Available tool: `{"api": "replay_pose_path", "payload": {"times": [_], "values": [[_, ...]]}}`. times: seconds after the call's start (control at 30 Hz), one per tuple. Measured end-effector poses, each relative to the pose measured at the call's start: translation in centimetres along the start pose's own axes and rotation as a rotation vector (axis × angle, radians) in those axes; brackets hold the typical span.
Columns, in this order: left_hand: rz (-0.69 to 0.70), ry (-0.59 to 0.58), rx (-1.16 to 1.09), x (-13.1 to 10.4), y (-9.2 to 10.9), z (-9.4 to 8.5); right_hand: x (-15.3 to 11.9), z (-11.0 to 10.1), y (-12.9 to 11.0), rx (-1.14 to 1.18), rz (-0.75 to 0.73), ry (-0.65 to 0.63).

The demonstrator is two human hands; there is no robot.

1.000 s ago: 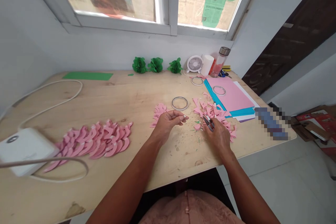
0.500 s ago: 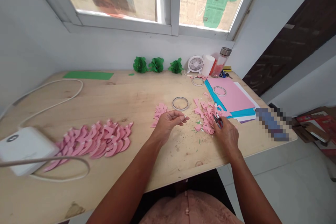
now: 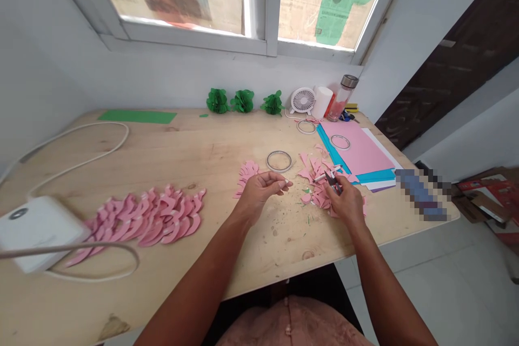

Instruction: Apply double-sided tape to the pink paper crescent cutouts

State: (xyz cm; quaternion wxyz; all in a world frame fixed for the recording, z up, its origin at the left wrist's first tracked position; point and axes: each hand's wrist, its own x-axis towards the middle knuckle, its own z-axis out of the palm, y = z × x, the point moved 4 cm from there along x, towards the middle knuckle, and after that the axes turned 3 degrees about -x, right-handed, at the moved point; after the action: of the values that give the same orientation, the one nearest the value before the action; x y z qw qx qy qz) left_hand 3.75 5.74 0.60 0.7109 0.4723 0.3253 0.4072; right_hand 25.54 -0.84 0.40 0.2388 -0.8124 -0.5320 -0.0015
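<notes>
My left hand (image 3: 261, 192) is held over the table with thumb and fingertips pinched. A tiny white piece (image 3: 287, 181), perhaps tape, shows at the fingertips. In my right hand (image 3: 349, 204) is a small pair of scissors (image 3: 332, 180) with dark blades pointing up and left. They are over a loose heap of pink paper scraps (image 3: 310, 170). A thin white stick-like thing (image 3: 322, 177) lies by the blades. Behind my left hand is a small group of cut pink paper pieces (image 3: 248, 168). A roll of tape (image 3: 279, 161) lies just beyond both hands.
At left, overlapping pink paper pieces (image 3: 162, 216) spread beside a white box-shaped device (image 3: 44, 232) with a cable. Green paper flowers (image 3: 242, 101), a small fan (image 3: 303, 100) and a bottle (image 3: 343, 98) line the wall. Coloured sheets (image 3: 365, 146) lie at right.
My right hand has shifted slightly up and left with the scissors, whose blades now point more to the left. The white stick-like thing has tilted flatter. My left hand stays nearly still.
</notes>
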Motion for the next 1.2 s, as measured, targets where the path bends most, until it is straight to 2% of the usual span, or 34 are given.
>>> {"api": "replay_pose_path", "payload": {"times": [0.13,0.3,0.37,0.5,0.57,0.87,1.2], "values": [[0.001,-0.025,0.012,0.0,-0.1,0.1,0.5,-0.2,0.0,-0.059,-0.035,0.039],[-0.011,-0.007,0.02,0.1,-0.1,0.0,1.1,0.8,-1.0,-0.021,-0.095,-0.048],[-0.015,0.0,0.021,0.1,-0.1,0.0,1.5,0.9,-0.6,-0.049,-0.071,-0.066],[-0.012,-0.004,0.025,0.0,0.0,0.1,2.3,0.6,1.0,-0.148,0.028,-0.018],[-0.007,-0.017,0.03,0.0,0.0,0.1,2.5,0.6,1.1,-0.139,0.026,-0.013],[-0.01,-0.012,0.036,0.0,0.0,0.0,2.6,1.7,-1.6,-0.086,-0.063,-0.098],[-0.019,0.002,0.033,0.1,-0.1,-0.2,2.1,2.2,-2.5,-0.04,-0.056,-0.131]]}}
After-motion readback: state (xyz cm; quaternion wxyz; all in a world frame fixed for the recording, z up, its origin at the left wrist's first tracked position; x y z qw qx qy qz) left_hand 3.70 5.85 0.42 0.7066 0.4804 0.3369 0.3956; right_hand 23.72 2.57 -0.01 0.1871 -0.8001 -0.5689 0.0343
